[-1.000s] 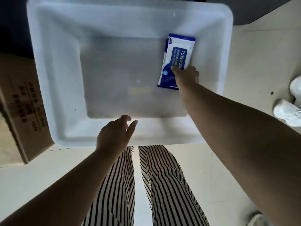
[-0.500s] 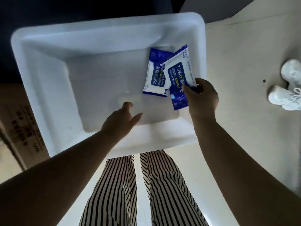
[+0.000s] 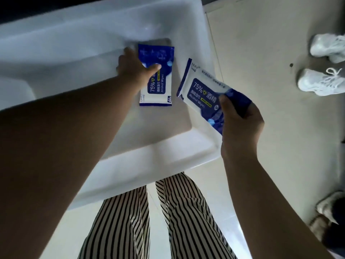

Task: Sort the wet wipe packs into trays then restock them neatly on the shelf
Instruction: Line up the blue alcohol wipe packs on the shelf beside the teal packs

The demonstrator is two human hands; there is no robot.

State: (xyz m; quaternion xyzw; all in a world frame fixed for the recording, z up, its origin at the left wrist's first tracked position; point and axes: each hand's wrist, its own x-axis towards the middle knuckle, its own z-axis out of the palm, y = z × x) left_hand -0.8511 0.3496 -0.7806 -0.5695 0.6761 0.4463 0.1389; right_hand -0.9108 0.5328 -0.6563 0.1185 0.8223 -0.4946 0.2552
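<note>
1. Sorting was the step in hand: one wet wipe pack lay flat on the floor of the white tray, up in the centre of the frame, and a second was on its way in.

2. Left hand reached across into the tray, and its thumb lay on the lying pack as if squaring it up; how the other fingers lay I could not tell from where I stood.

3. Right hand was curled round the lower end of the second pack, pinching it, tilted, over the tray's right rim at centre right, just beside the first pack but not touching it.

4. Next move, as I judged it: lower that second pack flat alongside the first, same way up, edges in line, so the row reads neat for the shelf later. No shelf was in sight yet, so restocking looked a long way off.

5. Writing was readable on both packs: "75%" in large figures on a dark blue panel, "Alcohol Wipes" beneath, with Chinese characters beside. Smaller print along the edges was too fine to read.

6. Striped trousers showed at the bottom of the frame; white trainers stood on the pale floor at the upper right.
</note>
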